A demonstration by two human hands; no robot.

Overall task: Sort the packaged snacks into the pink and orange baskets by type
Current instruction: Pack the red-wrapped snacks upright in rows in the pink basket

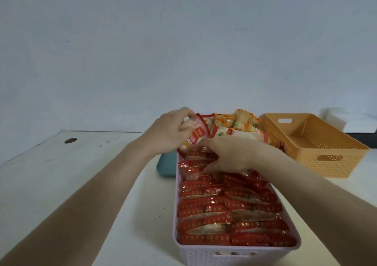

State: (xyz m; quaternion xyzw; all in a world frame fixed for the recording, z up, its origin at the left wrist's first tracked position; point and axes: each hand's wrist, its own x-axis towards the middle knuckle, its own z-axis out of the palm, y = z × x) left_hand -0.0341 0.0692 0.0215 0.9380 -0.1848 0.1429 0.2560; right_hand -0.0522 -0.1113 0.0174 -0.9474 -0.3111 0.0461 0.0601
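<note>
I am gripping a clear plastic snack packet with red edges (196, 132) in my left hand (171, 132), fingers curling round it, lifting it above the far end of the pale pink woven-pattern plastic basket (224, 253). My right hand (232, 155) is reaching down into that basket, fingertips burying themselves among the red foil-edged packets (224, 208); I cannot tell whether they are holding one. Those packets are standing on edge in two columns, filling the basket wall to wall and up to the rim, overlapping too much for me to count.

Just behind the basket's far edge, a loose heap of orange-and-green printed packets (240, 121) is lying on one teal plastic tray (166, 166), whose corner is showing beside the pink wall. One orange perforated plastic basket (330, 163) is sitting to the right, near the heap, its floor mostly bare. That makes two baskets.

The white tabletop (81, 159) is spreading wide on my left, with one round hole (70, 140) near its back edge, meeting the pale wall (183, 41).
</note>
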